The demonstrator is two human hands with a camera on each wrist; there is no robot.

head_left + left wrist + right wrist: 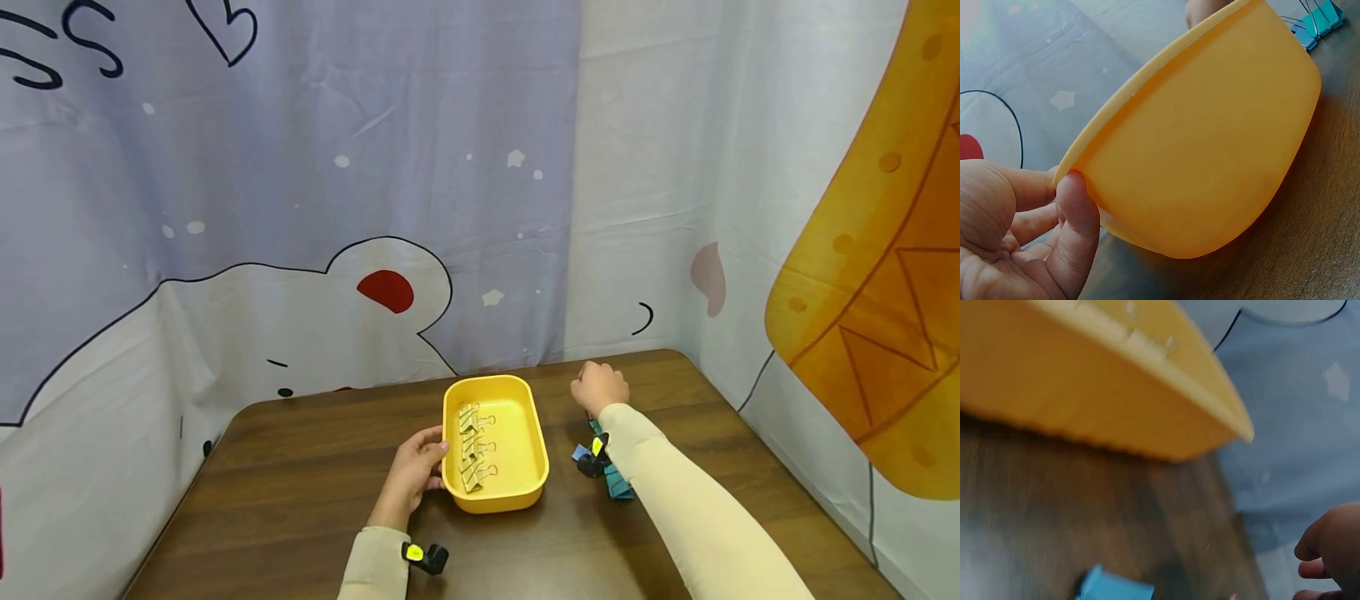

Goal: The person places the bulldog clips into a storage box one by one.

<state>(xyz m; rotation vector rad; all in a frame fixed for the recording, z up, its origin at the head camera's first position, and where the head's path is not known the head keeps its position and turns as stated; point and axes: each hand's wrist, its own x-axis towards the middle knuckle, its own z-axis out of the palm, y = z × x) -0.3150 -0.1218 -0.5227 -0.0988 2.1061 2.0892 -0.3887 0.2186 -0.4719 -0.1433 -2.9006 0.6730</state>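
Left hand (415, 467) at the left side of a yellow, rounded-rectangular plastic tray (512, 450), thumb and fingers pinching its rim. Tray sits near the middle of the brown wood-grain worktop (322, 483), toward the far edge, open side up; can't tell whether its base lies fully flat. Inside, three yellow binder clips with wire handles (472, 446) stand in a column along the tray's left wall, handles pointing right.

Right hand (600, 387) is to the right of the tray, well apart from it, near the worktop's far edge. Right wrist view catches only part of it at the frame edge: fingers slightly bent, visible tips parted, nothing seen between them; rest of the hand is cut off.

Under and beside the right wrist: teal binder clips (619, 483), partly covered by the forearm and wrist camera, exact count unclear. A blue binder clip (1305, 37) lies just beside them, on the tray side. A small red item (589, 414) shows right below the right hand, too small to identify.

Both arms in cream sleeves (697, 508), a black wrist camera with a yellow patch (426, 557) on each. Printed fabric curtain (450, 167) hangs behind the worktop.
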